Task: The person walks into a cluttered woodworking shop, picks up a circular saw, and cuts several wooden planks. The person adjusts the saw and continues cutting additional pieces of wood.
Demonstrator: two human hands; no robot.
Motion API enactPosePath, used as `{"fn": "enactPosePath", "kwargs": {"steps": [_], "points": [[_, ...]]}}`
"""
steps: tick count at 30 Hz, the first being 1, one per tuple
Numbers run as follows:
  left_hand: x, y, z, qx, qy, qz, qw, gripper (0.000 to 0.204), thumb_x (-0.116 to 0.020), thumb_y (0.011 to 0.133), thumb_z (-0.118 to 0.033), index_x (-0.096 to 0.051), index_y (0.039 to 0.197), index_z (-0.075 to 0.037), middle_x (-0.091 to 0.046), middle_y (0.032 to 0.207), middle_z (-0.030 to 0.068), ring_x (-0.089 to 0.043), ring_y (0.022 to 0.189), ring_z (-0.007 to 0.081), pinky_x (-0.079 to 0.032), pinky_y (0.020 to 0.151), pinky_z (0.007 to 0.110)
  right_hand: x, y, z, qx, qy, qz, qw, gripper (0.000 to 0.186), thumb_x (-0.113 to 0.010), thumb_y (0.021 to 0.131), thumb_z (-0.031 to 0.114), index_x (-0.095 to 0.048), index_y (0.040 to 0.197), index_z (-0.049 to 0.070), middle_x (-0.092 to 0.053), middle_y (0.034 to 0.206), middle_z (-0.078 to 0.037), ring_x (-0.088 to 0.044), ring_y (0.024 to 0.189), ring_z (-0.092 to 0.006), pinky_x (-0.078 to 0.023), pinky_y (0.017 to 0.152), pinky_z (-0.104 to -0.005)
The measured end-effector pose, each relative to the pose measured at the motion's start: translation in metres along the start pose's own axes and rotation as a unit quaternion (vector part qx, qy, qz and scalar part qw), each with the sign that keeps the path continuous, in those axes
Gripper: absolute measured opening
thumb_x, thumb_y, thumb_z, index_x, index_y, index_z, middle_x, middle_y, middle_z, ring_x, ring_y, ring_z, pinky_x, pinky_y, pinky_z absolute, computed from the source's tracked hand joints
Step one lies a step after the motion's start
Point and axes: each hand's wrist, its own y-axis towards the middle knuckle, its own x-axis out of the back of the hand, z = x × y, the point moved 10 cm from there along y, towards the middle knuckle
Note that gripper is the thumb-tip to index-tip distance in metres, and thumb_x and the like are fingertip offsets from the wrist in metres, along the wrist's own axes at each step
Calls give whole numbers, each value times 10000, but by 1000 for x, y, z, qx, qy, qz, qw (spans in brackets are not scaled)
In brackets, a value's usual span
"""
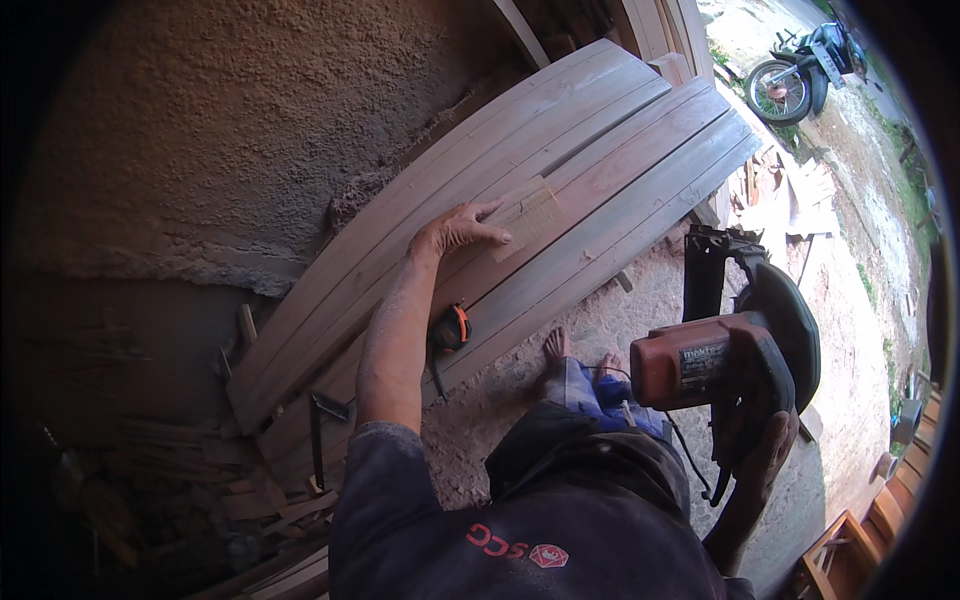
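My left hand [465,228] reaches over several long pale planks [600,125] laid side by side. Its thumb and fingers grip the near end of a short, thin wooden board [530,215] that lies across the planks. Off to the right, my right hand [770,447] holds the handle of a circular saw [690,360] with a reddish-orange motor housing. The saw is raised clear of the planks, its dark round guard facing right. A black and orange tape measure [452,328] sits on the planks near my left forearm. Closer in lies a dark try square [320,430].
A rough wall [200,120] rises along the left. Wood offcuts [270,500] are heaped at lower left. My bare feet [557,345] stand on dusty ground beside the planks, with a cord [690,455] hanging near the saw. A motorcycle [800,75] is parked at the far right.
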Motion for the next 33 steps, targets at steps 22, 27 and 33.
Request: {"fn": "enactPosePath", "kwargs": {"steps": [22, 27, 33], "points": [[2, 2, 5, -35, -110, 6, 993, 1013, -857, 746, -518, -470, 1558, -51, -598, 1461, 138, -516, 1351, 196, -336, 1160, 316, -22, 10, 7, -6, 25, 36, 999, 861, -528, 937, 776, -618, 1248, -21, -610, 931, -6, -558, 804, -88, -439, 693, -257], [2, -2, -1, -44, -103, 5, 994, 984, -840, 762, -531, -490, 1548, -53, -611, 1440, 126, -524, 1320, 185, -335, 1152, 323, -29, 13, 9, -5, 34, 41, 999, 840, -525, 945, 765, -624, 1232, -18, -596, 908, 10, -532, 775, -76, -412, 667, -248], [-2, -1, 0, -60, -132, 19, 989, 963, -816, 778, -538, -512, 1513, 5, -605, 1411, 130, -525, 1305, 196, -370, 1126, 329, -38, 19, 15, 16, 27, 34, 999, 835, -533, 949, 752, -630, 1246, -23, -613, 940, -5, -542, 800, -87, -424, 688, -258]]}}
